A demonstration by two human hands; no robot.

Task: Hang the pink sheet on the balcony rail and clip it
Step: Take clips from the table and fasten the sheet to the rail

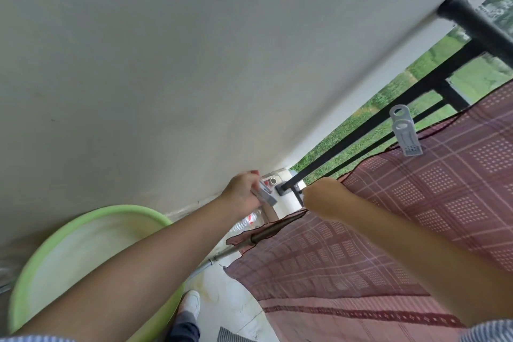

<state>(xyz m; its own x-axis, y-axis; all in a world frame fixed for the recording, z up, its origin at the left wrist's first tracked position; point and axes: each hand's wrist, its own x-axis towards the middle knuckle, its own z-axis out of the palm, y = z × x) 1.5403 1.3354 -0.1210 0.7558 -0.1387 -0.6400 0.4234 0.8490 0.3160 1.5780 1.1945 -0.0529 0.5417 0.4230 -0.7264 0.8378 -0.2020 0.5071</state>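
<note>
Head view: balcony corner, pale wall [166, 64] filling most of frame, grass beyond black balcony rail [416, 89]. Green basin [91, 244] low at left, white shoe [191, 303] on tiled floor below.

Pink sheet [402, 216] draped over rail, hanging down on near side, checked weave, dark hem at edge. One grey clip [405, 130] already on, pinching sheet's upper edge to rail, well along from corner.

Left hand [243, 194] closed round second grey clip [265, 195], held near wall end of rail, not yet touching sheet. Right hand [323, 198] closed on sheet's edge at corner end; fingers hidden behind knuckles, exact grip not discernible.

Step judged: hanging done, first clip placed, second clip in hand. Next move judged to call for: squeezing clip open, bringing it over rail and hem beside right hand, releasing while right hand keeps cloth taut.
</note>
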